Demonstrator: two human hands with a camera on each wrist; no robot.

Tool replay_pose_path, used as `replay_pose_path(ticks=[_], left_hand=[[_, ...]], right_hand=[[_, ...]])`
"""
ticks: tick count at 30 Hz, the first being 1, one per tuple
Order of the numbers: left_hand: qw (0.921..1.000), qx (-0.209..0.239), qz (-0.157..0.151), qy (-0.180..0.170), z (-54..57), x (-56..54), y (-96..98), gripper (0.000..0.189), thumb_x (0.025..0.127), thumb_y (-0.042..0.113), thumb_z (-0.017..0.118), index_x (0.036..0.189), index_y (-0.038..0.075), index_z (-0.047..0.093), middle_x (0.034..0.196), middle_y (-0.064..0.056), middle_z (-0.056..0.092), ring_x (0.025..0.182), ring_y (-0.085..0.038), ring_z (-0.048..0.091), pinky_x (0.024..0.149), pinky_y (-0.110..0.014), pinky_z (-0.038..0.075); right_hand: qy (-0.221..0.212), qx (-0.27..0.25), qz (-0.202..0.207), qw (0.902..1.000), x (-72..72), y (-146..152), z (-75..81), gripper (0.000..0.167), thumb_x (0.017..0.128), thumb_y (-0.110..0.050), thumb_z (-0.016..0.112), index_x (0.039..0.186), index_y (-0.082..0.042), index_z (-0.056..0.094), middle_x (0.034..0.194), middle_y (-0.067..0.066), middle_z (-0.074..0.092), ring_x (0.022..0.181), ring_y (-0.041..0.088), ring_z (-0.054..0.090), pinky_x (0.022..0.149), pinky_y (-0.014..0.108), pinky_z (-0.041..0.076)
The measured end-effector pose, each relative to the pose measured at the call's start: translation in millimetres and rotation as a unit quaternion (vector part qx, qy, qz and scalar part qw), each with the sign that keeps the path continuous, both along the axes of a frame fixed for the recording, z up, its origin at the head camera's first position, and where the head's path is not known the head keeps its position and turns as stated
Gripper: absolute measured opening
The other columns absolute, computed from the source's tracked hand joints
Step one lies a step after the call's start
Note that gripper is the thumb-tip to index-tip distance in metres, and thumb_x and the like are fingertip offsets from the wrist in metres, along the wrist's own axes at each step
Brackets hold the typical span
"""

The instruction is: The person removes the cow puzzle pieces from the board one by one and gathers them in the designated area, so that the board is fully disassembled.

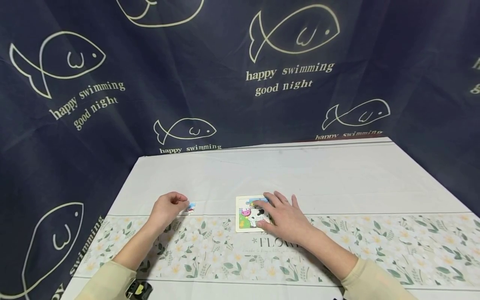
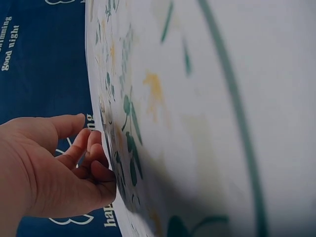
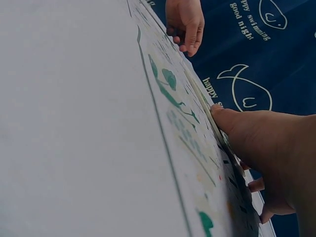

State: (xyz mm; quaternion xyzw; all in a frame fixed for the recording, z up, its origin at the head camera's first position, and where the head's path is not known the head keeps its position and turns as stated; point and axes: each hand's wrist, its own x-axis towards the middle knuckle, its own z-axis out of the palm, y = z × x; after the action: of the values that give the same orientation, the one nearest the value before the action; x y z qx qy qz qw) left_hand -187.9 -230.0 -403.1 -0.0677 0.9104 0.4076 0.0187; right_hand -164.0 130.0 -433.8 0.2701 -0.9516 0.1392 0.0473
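Observation:
A framed cow puzzle lies on the cloth in front of the person, its right part hidden under the right hand. In the head view that hand rests over the puzzle with fingers spread, thumb low on the picture and other fingers towards the top edge. The right wrist view has the thumb at the frame's near side. Off to the left, the left hand pinches the edge of a small blue-and-white puzzle piece at table level. In the left wrist view, its curled fingers hide the piece.
A white tablecloth with a floral band covers the table. Dark blue fabric printed with fish hangs behind and at both sides. A black wrist device sits at the left sleeve.

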Motion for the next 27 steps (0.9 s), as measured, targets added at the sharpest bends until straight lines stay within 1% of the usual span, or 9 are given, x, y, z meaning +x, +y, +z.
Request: replay_pose_path(ticks=[3,5,8,13,19,27], left_hand=[[1.0,0.002,-0.005,0.001,0.7,-0.4,2.9,0.015,0.096,0.014,0.067,0.104,0.002,0.07,0.095,-0.009,0.062,0.085,-0.023,0.054,0.071,-0.034,0.044],[0.9999,0.006,-0.011,0.001,1.5,-0.5,5.7,0.015,0.097,0.015,0.067,0.104,0.002,0.07,0.094,-0.009,0.062,0.084,-0.023,0.053,0.07,-0.034,0.044],[0.9996,0.015,-0.024,0.001,1.8,-1.2,10.4,0.016,0.097,0.016,0.067,0.105,0.003,0.069,0.093,-0.008,0.062,0.081,-0.023,0.053,0.067,-0.033,0.044],[0.9987,0.033,-0.038,0.005,0.7,-3.1,20.5,0.014,0.097,0.015,0.067,0.104,0.003,0.069,0.089,-0.008,0.062,0.076,-0.021,0.056,0.063,-0.032,0.045],[0.9977,0.044,-0.05,0.011,0.5,-7.3,36.9,0.012,0.096,0.014,0.068,0.1,0.004,0.07,0.091,-0.007,0.059,0.079,-0.02,0.05,0.066,-0.033,0.042],[0.9959,0.053,-0.073,0.01,-1.0,-11.0,63.4,0.009,0.094,0.015,0.071,0.097,0.006,0.071,0.09,-0.005,0.062,0.078,-0.02,0.052,0.066,-0.033,0.044]], right_hand=[[-0.004,-0.004,-0.017,0.9998,0.2,-1,0.1,0.07,0.094,-0.057,0.063,0.148,-0.013,0.05,0.155,0.011,0.042,0.145,0.04,0.033,0.106,0.076,0.02],[-0.008,-0.004,-0.024,0.9997,0.1,-2,0.2,0.073,0.094,-0.057,0.064,0.147,-0.008,0.051,0.155,0.011,0.042,0.145,0.039,0.033,0.107,0.076,0.02],[-0.01,-0.002,-0.026,0.9996,0.3,-2,1.0,0.073,0.093,-0.057,0.064,0.146,-0.008,0.052,0.155,0.011,0.042,0.145,0.039,0.033,0.108,0.075,0.02],[-0.009,-0.003,-0.024,0.9997,1.1,-1,1.5,0.072,0.094,-0.057,0.064,0.145,-0.008,0.053,0.155,0.012,0.042,0.144,0.04,0.033,0.107,0.075,0.02],[-0.013,-0.001,-0.03,0.9995,0.6,-2,2.4,0.072,0.093,-0.057,0.064,0.146,-0.009,0.053,0.155,0.012,0.042,0.145,0.039,0.033,0.108,0.075,0.02],[-0.013,0.004,-0.028,0.9995,-0.1,-2,2.5,0.072,0.093,-0.058,0.063,0.146,-0.009,0.053,0.155,0.011,0.042,0.145,0.039,0.033,0.108,0.075,0.021]])
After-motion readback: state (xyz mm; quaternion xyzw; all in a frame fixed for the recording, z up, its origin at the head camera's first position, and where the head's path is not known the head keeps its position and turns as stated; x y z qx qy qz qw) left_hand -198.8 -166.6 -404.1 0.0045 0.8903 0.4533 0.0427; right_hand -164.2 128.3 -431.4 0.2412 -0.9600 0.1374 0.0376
